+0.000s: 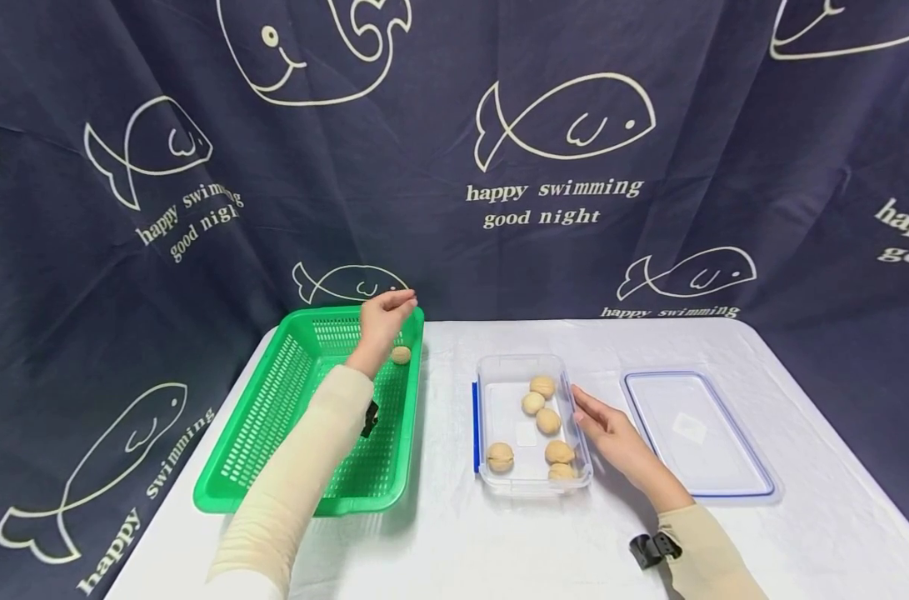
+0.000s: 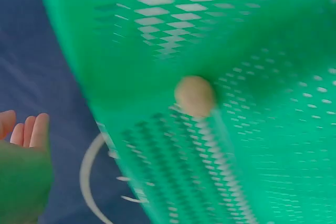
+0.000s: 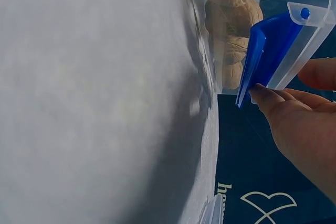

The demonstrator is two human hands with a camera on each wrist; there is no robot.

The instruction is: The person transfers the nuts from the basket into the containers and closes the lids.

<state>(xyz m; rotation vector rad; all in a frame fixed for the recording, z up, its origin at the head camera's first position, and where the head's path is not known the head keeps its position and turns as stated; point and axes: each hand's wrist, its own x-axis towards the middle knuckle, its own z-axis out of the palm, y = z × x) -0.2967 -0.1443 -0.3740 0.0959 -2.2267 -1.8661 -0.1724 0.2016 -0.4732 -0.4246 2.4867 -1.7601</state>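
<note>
My left hand (image 1: pixel 385 321) is raised over the far right corner of the green basket (image 1: pixel 216 492), its fingers extended close together with nothing visible between them. Below it a single walnut (image 1: pixel 401 355) lies in the basket; the left wrist view shows this walnut (image 2: pixel 195 96) blurred, well away from the fingers. My right hand (image 1: pixel 611 435) touches the right side of a clear plastic box (image 1: pixel 525 483) with straight fingers. Several walnuts (image 1: pixel 547 421) sit inside that box. In the right wrist view the fingertips are at the blue latch flap (image 3: pixel 273 45), thumb apart from them.
A clear lid with a blue seal (image 1: pixel 724 462) lies flat on the white table (image 1: pixel 454 550), right of the box. Another blue latch flap (image 1: pixel 476 427) hangs on the box's left side. Behind the table hangs a dark blue curtain (image 1: pixel 424 167) with fish drawings.
</note>
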